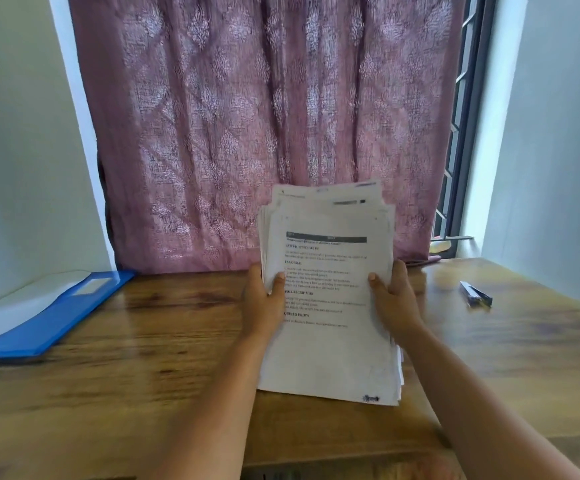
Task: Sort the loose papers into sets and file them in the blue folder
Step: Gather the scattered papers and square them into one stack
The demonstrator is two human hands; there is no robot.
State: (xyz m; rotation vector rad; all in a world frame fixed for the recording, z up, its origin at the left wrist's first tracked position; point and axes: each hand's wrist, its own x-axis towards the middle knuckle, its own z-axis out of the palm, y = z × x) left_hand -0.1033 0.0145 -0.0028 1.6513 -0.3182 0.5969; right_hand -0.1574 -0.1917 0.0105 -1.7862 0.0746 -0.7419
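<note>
This looks like a room in a home, used as a small study corner. A wooden bench (143, 358) is pushed against plain pale walls (22, 150), and a pink patterned curtain (247, 116) hangs over a window (461, 150) with a dark metal grille. A blue folder (49, 317) and a stack of printed papers (326, 306) give it a desk-work feel.

1 view only, from a head-worn wide-angle camera. It looks forward and down across the desk (150, 358) from the near edge toward the far edge, where a pink curtain (264, 116) hangs. The far left corner of the desk and its right edge lie within the picture. The camera sits close: both forearms enter from the bottom, and straight lines bow at the margins. No second view shares the scene.
</note>
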